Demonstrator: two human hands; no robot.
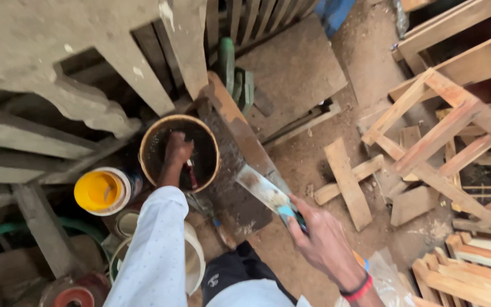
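From the head camera, looking straight down: my left hand (177, 150) reaches down into a round dark bucket (153, 139) with a tan rim, fingers curled inside it next to a small red-handled tool (191, 175); I cannot tell whether I am gripping that tool or only touching the dark contents. My white sleeve (157, 250) runs up to it. My right hand (322, 239) is closed around the turquoise handle of a wide putty knife (265, 193), whose smeared blade points up and left toward the bucket and hangs over a stained board (231, 131). A red band (359, 290) sits on that wrist. Just left of the bucket lies a tin with a yellow lid (98, 191), and more tins stand below it. To the right, on the dusty floor, lie loose wood offcuts (348, 182) and a bare wooden frame (444, 131).
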